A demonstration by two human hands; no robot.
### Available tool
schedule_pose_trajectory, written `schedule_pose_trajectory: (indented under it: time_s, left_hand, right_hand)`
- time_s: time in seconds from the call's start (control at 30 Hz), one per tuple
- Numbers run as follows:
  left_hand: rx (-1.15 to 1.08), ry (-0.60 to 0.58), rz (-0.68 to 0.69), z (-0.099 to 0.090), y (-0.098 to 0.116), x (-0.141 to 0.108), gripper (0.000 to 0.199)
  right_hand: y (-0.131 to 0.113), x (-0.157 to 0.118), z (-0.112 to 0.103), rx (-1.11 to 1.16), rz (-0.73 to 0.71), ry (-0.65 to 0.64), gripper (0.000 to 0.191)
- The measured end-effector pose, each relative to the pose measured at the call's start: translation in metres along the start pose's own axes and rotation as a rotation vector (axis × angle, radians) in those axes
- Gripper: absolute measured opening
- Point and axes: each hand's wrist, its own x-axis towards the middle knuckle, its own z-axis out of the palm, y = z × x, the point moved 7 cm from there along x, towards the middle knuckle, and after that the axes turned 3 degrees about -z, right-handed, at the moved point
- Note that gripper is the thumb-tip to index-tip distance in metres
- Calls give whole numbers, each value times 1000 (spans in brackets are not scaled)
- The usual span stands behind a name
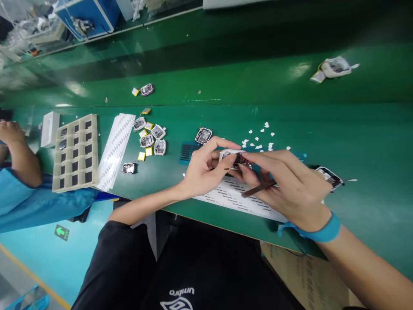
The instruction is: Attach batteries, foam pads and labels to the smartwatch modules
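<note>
My left hand holds a small rectangular watch casing just above the smooth green worktop, fingers closed round it; my right hand pinches a slim brown tool; a beige moulded tray holds dark square pieces

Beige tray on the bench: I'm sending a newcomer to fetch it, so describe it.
Follow the green workbench left, past the white printed sheets, to its end. The beige plastic tray sits there beside a white box, set apart by its grid of square pockets, unlike the loose watch casings nearby.
</note>
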Motion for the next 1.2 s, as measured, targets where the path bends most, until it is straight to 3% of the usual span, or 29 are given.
schedule_pose_trajectory:
  time_s: [0.17, 0.4, 0.57, 0.73, 1.0, 1.1, 1.2]
  left_hand:
    - [191, 47, 78, -7, 9, -1, 24]
    - [186, 46, 39, -12, 11, 5, 10]
    - [-8, -102, -123, -1, 0, 5, 18]
    - [-159, -148, -186, 0, 3, 3, 27]
    - [-129, -122, -204, -1, 2, 3, 31]
    - [-158, -110, -194, 0, 2, 3, 24]
    - [-155, -86, -173, -2, 5, 4, 23]
  right_hand:
    - [-4, -2, 6, 81, -14, -31, 29]
    - [10, -2, 3, 111, 78, 25, 27]
    - [19, 0, 1, 158, 120, 37, 24]
    - [20, 2, -2, 222, 152, 17, 27]
    - [10, -2, -2, 18, 91, -5, 24]
    - [17, -2, -4, -90, 97, 30, 24]
    - [28, -1, -3, -187, 126, 13, 37]
